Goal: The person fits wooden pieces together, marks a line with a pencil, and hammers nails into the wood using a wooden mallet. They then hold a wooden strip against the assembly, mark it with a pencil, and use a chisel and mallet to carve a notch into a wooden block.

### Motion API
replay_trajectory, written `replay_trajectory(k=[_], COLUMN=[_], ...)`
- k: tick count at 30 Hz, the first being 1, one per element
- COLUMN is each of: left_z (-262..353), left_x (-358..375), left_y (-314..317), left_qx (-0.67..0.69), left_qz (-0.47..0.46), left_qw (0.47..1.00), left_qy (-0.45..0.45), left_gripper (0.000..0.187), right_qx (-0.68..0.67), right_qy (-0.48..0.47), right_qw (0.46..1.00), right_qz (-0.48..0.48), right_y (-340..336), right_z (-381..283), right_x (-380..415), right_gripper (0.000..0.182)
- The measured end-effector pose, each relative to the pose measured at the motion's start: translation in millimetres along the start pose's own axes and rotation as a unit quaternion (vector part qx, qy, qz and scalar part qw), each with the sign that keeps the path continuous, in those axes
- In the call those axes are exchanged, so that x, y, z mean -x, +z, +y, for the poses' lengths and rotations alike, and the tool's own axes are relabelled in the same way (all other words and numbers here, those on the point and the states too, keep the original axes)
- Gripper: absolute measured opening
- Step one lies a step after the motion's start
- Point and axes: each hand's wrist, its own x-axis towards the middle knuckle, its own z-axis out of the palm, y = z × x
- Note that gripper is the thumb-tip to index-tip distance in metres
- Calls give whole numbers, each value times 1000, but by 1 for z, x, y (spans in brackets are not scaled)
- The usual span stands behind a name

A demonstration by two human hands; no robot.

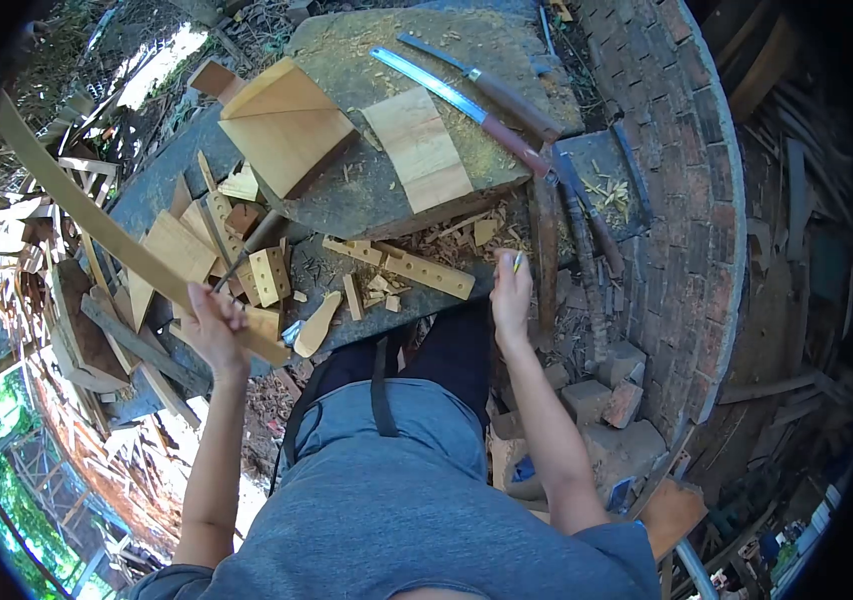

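Observation:
My left hand (215, 332) is closed around a long, pale wooden strip (97, 222), which slants from the upper left down to the bench edge by my legs. In my right hand (511, 300) is a thin pencil (518, 262), mostly hidden by the fingers; only a short yellowish piece shows. Between the hands lies a wooden bar with round holes (427, 272). A smaller drilled block (269, 276) sits near my left hand. Close to it are a paddle-shaped wooden piece (318, 325) and a short wooden stick (353, 297).
On the thick wooden slab (327, 215) rest a large wooden block (287, 125), a flat board (419, 150), a curved saw (447, 95) and a chisel-like tool (507, 98). Offcuts (177, 250) crowd the left side. A curved brick wall (682, 200) bounds the right.

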Motion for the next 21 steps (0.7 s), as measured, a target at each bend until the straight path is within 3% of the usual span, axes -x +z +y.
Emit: replay_trajectory(k=[1,2,4,8,10,12,14,15,16,18,19,20,21], left_z=[-16,-31,-56,-91,-114,-124,-137,-142,-145,-148,-140,-136,-121], left_x=[-11,-19,-31,-64,-89,-107,-121,-124,-125,-127,-125,-122,-106], left_y=[-26,-50,-85,-136,-170,-192,-208,-214,-218,-221,-214,-205,-176], left_qx=[-30,-61,-95,-177,-150,-275,-251,-230,-229,-325,-502,-503,-570], left_qz=[46,91,113,131,121,101,98,98,91,50,49,50,103], left_qw=[998,993,986,969,972,945,953,959,960,944,855,854,792], left_qy=[-22,-44,-71,-112,-131,-143,-138,-132,-135,-4,122,124,191], left_gripper=[33,34,34,31,25,24,27,32,32,45,51,51,50], right_qx=[-20,-17,101,187,204,223,213,205,209,196,211,209,240], right_qy=[79,77,-69,-111,-148,-200,-191,-234,-231,-226,-238,-239,-325], right_qw=[997,997,992,973,968,953,958,950,949,953,947,947,910], right_qz=[-8,-7,6,80,18,54,19,34,40,40,49,49,94], right_y=[0,4,12,21,13,7,-4,-6,-10,-18,-22,-24,-25], right_z=[5,20,49,16,3,6,1,-1,-4,-12,-28,-42,-54], right_x=[-14,-32,-64,-60,-46,-27,-13,-8,-5,-2,0,-4,-12], right_gripper=[34,34,36,40,44,35,21,10,10,10,12,12,14])
